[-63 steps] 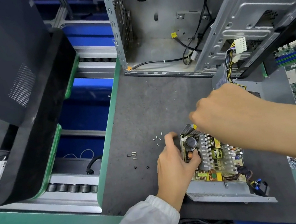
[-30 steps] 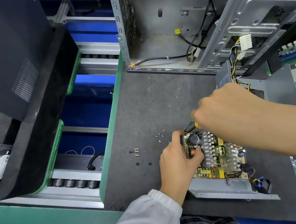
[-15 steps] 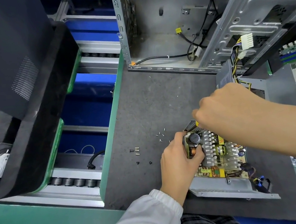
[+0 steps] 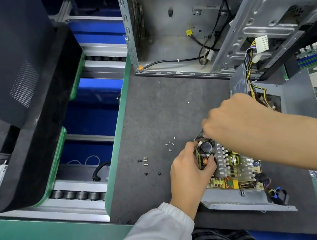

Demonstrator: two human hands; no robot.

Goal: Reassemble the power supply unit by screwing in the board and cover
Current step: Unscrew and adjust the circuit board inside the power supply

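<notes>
Holding the green and yellow circuit board (image 4: 232,162) at its left end, your left hand (image 4: 190,168) curls its fingers and thumb around the parts near the round black capacitor (image 4: 206,147). A second ago it gripped the same spot, so the board has not slid. Your right hand (image 4: 234,116) is a closed fist over the board's far corner, just as it was before. It may be turning a screwdriver there, but the tool is hidden under your knuckles, so you cannot tell for sure. That steady pose suggests one board screw is going in now.

The board sits low and right of the frame's middle, inside the flat grey metal tray (image 4: 241,200) of the power supply. Shiny silver fins (image 4: 223,157) stand in rows on it, and copper wire coils look bumpy. The small silver screws (image 4: 170,143) lie loose just left of the board on the rough dark grey mat (image 4: 152,110). The boxy grey metal cover (image 4: 295,98) waits at the right, well apart, not yet fitted.
</notes>
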